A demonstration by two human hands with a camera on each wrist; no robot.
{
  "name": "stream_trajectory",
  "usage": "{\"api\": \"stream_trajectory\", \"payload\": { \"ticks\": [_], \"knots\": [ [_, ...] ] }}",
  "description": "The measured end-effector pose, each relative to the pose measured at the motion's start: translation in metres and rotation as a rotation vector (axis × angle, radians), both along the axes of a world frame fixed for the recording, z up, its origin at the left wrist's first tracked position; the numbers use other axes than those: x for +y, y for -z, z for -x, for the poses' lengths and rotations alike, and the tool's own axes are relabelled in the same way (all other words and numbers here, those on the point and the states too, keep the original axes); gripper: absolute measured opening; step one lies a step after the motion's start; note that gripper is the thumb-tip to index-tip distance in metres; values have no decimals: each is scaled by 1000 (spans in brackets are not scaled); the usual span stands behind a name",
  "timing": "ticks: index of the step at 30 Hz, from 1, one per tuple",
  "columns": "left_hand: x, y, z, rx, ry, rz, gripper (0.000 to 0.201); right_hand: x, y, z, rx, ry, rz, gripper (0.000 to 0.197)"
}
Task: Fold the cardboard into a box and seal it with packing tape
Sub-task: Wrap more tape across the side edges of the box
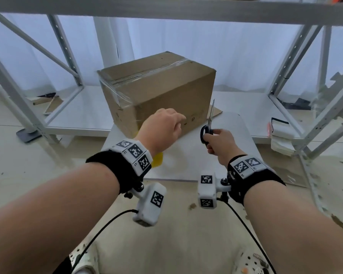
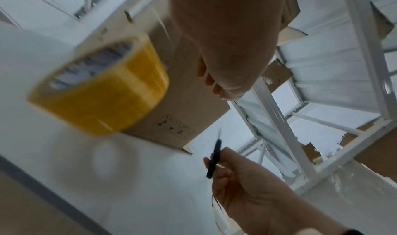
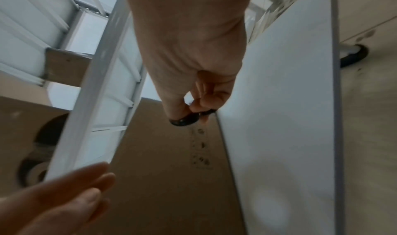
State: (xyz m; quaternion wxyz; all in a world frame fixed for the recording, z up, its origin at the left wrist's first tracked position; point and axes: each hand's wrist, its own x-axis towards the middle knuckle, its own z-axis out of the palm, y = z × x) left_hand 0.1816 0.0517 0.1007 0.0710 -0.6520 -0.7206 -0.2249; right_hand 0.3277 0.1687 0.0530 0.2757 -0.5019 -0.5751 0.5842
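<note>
On the white desk (image 1: 236,155) sits the closed cardboard box (image 1: 166,91), clear tape strip (image 1: 147,73) along its top seam and down one end. Right hand (image 1: 222,144) grip clenched around the black handles of scissors (image 1: 208,127), blades pointing up, just beside the box's near right corner. Left hand (image 1: 162,125) grip released, fingers relaxed, holding nothing, near the box's front face; contact unclear. Yellow tape roll (image 2: 101,89) lies below the left wrist, by the box; core print blurred. Small printed symbols on the box, unreadable.
</note>
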Motion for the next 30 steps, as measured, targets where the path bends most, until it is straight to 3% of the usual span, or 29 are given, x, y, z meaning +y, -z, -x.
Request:
{"api": "stream_trajectory", "payload": {
  "ticks": [3, 6, 10, 12, 15, 17, 20, 23, 30],
  "knots": [
    [-24, -9, 18, 30, -58, -31, 36, -26, -19, 14, 5, -193, -137, 40],
    [-43, -13, 30, 63, -107, -47, 35, -41, -32, 26, -65, -299, -419, 35],
    [-60, -7, 41, -164, -268, -221, 36, -42, -56, 45, -278, -303, -797, 37],
    [-66, -1, 46, -344, -378, -244, 53, -39, -67, 55, -395, -269, -975, 35],
    [-70, 8, 57, -555, -485, -132, 96, -35, -84, 70, -568, -254, -1187, 36],
    [-68, 9, 67, -603, -498, -94, 111, -28, -92, 81, -688, -273, -1275, 36],
    [-57, 0, 80, -289, -487, -24, 91, -8, -96, 97, -772, -331, -1286, 32],
    [-39, -17, 89, 40, -402, 74, 68, 18, -99, 113, -767, -425, -1158, 41],
    [6, -36, 82, 337, -273, 211, 39, 52, -86, 112, -541, -479, -927, 52]
  ]
}}
